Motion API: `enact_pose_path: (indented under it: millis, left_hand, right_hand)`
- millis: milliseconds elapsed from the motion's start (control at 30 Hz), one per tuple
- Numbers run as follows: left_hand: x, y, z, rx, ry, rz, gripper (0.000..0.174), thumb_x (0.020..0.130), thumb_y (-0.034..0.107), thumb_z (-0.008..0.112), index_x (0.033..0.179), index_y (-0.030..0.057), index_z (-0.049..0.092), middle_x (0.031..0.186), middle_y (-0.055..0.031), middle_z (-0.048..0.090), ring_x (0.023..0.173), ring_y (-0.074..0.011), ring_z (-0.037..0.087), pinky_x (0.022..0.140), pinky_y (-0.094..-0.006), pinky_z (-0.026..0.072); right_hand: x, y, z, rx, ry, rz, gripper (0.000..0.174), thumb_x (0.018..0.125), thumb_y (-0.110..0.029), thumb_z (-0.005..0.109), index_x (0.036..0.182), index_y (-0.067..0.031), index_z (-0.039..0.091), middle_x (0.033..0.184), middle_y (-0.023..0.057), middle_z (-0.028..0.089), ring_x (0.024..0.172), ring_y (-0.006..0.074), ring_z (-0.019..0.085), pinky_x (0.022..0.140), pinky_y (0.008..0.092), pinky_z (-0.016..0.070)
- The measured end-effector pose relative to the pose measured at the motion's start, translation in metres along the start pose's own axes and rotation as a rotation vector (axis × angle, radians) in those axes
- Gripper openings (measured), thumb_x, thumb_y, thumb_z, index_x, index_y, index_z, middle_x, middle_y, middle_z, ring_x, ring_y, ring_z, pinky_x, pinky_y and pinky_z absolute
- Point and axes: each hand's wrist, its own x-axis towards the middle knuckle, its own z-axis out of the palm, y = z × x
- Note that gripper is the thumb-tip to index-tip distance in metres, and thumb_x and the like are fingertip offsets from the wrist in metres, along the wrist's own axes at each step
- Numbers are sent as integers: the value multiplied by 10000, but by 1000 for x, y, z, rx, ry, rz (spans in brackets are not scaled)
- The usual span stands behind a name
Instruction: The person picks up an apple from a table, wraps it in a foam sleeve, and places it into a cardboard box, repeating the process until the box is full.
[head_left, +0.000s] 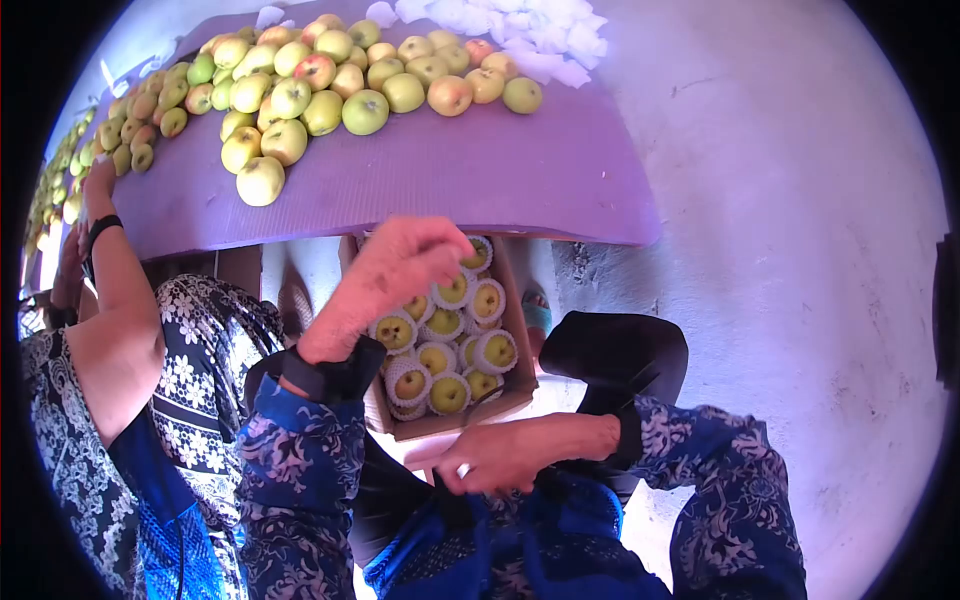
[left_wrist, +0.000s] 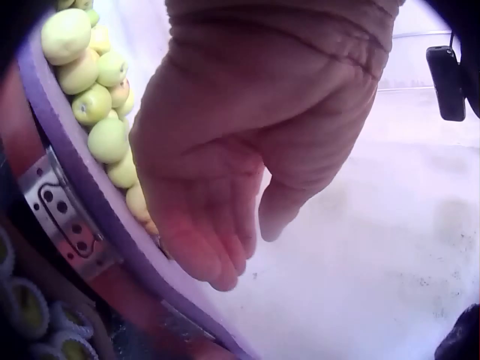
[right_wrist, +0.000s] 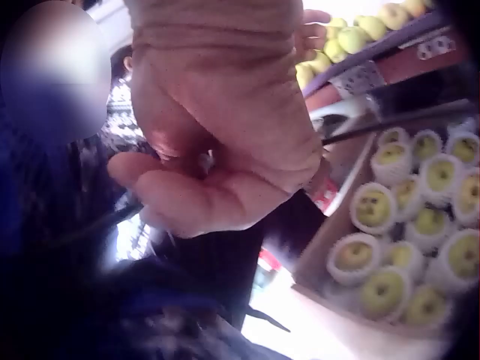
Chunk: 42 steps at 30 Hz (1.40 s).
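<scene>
In the head view my left hand (head_left: 400, 265) reaches over the far left part of an open cardboard box (head_left: 520, 330). Its fingers are loosely bent, and the left wrist view shows the palm with nothing in it. Apples (head_left: 450, 393) in white foam nets fill the box. My right hand (head_left: 510, 455), wearing a ring, is in front of my lap at the box's near edge. Its fingers curl round a thin dark cord (right_wrist: 360, 132), which shows on both sides of the fist in the right wrist view; the gripped part is hidden.
Loose yellow-green apples (head_left: 365, 112) are heaped on a purple-covered table (head_left: 440, 195) beyond the box. White foam nets (head_left: 560, 30) lie at its back right. Another person's arm (head_left: 125, 275) reaches towards apples at the left. My dark-clothed knee (head_left: 620, 350) is right of the box.
</scene>
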Motion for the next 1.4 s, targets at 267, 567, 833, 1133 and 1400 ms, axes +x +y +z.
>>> enact_pose_path:
  millis: [267, 567, 833, 1133, 1400]
  left_hand:
    - [-40, 17, 73, -326, -285, -24, 253, 939, 193, 567, 1087, 0, 633, 978, -39, 663, 935, -99, 592, 892, -266, 465]
    - [-100, -80, 126, -732, -601, -474, 503, 1003, 351, 398, 1346, -14, 444, 1098, -168, 630, 1034, -242, 609, 970, -346, 430]
    - [-116, -53, 153, 327, -718, 225, 500, 767, 158, 679, 1252, 110, 565, 1273, -143, 538, 1245, -305, 465, 1101, -462, 290]
    - [-95, 5, 164, 193, -488, 322, 172, 817, 59, 667, 988, 54, 683, 864, -77, 610, 899, -248, 551, 856, -362, 431]
    - [-83, -1, 196, 164, -662, 199, 195, 840, 117, 662, 1028, 77, 698, 1040, -59, 606, 1063, -241, 545, 954, -346, 419]
  right_hand:
    - [-34, -34, -51, 102, -244, -94, 297, 913, -215, 486, 1101, 0, 565, 826, 160, 668, 519, 189, 651, 403, 266, 506]
    - [-101, 36, -107, 266, 380, -113, 366, 911, -251, 568, 1201, -28, 565, 803, 118, 700, 503, 121, 624, 407, 223, 477]
    - [-140, 30, -135, 328, 840, -339, 329, 914, -236, 572, 1176, -38, 573, 821, 104, 684, 536, 120, 624, 497, 220, 499]
    - [-210, 48, -182, 263, 1135, -228, 366, 907, -276, 608, 1191, -49, 563, 919, 116, 658, 683, 160, 645, 559, 275, 527]
    - [-210, 52, -183, 318, 1267, -493, 337, 923, -255, 589, 1181, -39, 573, 963, 97, 655, 734, 156, 645, 590, 267, 534]
